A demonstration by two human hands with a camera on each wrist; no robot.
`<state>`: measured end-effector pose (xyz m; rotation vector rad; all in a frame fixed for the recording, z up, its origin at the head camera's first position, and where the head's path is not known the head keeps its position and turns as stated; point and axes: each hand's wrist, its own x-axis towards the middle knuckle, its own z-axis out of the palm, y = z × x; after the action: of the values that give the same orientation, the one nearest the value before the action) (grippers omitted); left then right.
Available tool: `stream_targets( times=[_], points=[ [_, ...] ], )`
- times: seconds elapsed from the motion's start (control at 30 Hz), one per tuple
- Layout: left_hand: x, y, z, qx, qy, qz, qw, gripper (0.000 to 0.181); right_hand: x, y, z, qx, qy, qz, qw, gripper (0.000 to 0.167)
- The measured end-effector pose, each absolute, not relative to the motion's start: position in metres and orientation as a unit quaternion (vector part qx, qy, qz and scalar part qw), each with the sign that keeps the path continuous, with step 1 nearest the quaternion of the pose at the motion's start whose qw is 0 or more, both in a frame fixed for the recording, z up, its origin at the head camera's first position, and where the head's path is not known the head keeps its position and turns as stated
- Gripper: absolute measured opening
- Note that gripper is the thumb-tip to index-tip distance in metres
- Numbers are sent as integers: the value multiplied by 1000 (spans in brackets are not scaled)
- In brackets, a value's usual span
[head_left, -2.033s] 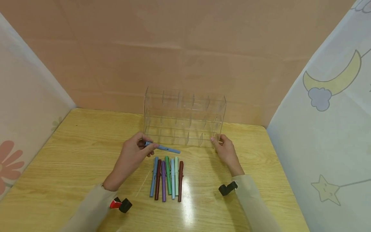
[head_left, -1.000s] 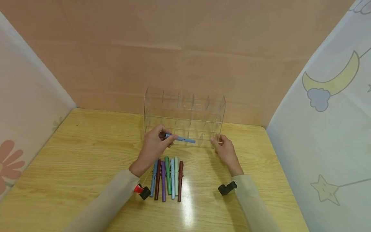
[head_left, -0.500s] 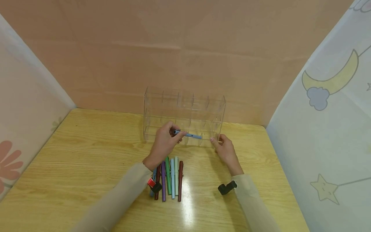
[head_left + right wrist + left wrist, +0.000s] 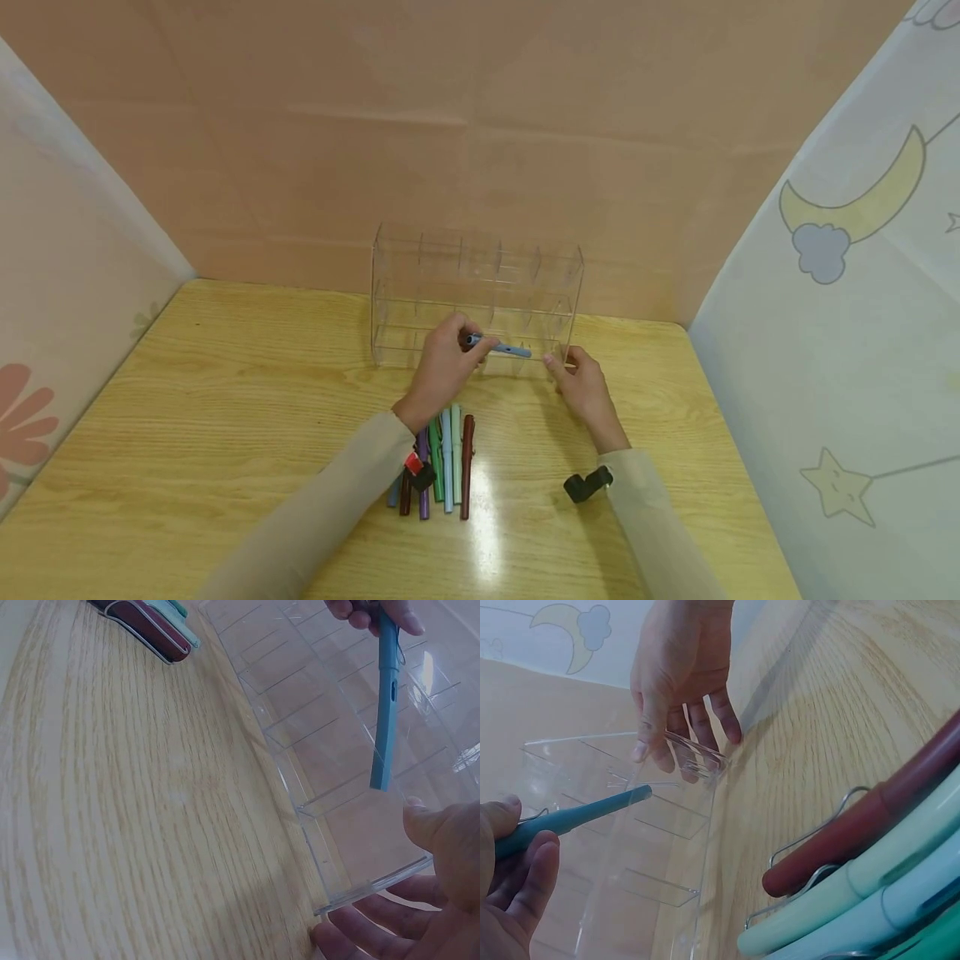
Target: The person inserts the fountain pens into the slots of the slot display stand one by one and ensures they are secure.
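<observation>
Left hand (image 4: 442, 367) pinches a slender blue pen (image 4: 513, 349). Right hand (image 4: 588, 390) grips a clear, boxy rack (image 4: 517, 311) by one side. Worktop (image 4: 255, 400): wood-grained.

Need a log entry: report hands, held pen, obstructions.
Left hand pinching blue pen by clear rack. Right hand gripping rack's lower right corner. Nothing seen blocking pen.
</observation>
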<state>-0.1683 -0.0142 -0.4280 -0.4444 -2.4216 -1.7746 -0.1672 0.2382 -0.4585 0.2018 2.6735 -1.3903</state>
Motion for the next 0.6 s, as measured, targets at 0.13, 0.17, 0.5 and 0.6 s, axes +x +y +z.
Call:
stream_targets(
  times=[0.13,0.17,0.5,0.6],
  points=[
    [-170,-10,-430,-150,-807,-569,52,20,-166,239,-458,66,884,-459,63,60],
    [-170,-9,-431,-151,-811,-563,52,20,-166,239,-458,66,884,-458,62,62],
    [-170,0,-430,-168,-876,-446,73,22,-164,240,-460,58,881,-466,54,62],
    [-171,3,-429,-171,-889,-418,81,23,-165,240,-460,58,880,-468,51,62]
  ],
)
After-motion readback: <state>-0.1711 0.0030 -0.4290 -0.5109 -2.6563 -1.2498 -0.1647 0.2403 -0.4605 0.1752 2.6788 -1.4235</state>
